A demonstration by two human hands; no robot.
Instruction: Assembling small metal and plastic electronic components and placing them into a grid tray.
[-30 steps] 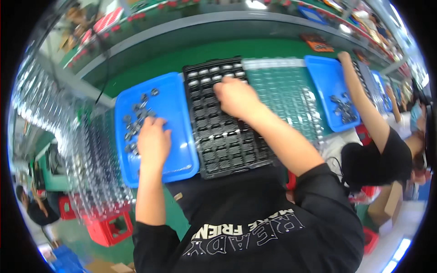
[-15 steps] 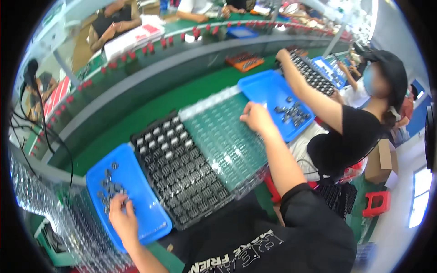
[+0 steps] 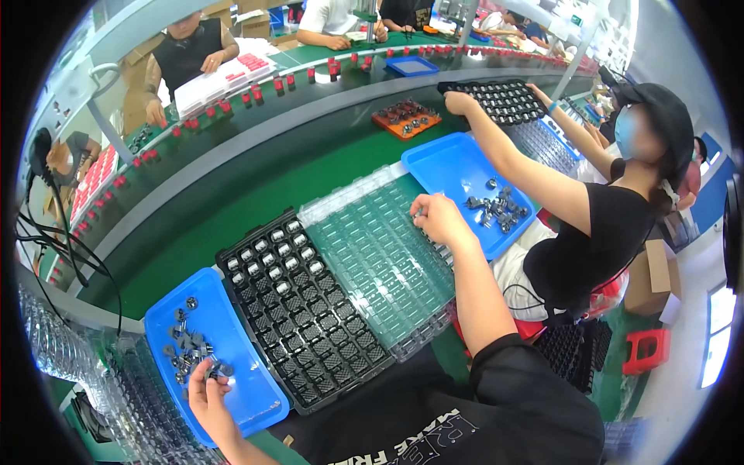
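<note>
Head view: left hand (image 3: 208,399) touches knobby parts (image 3: 186,346) in smooth blue tray (image 3: 249,380)

"Where is there room to pass?"
"Over the bare green surface (image 3: 256,194), left of centre, beyond the black tray (image 3: 310,341)."
"And what's in the way?"
"The raised rim of the blue bin (image 3: 252,387), lower left; a co-worker's forearm (image 3: 504,155), upper right."
</note>
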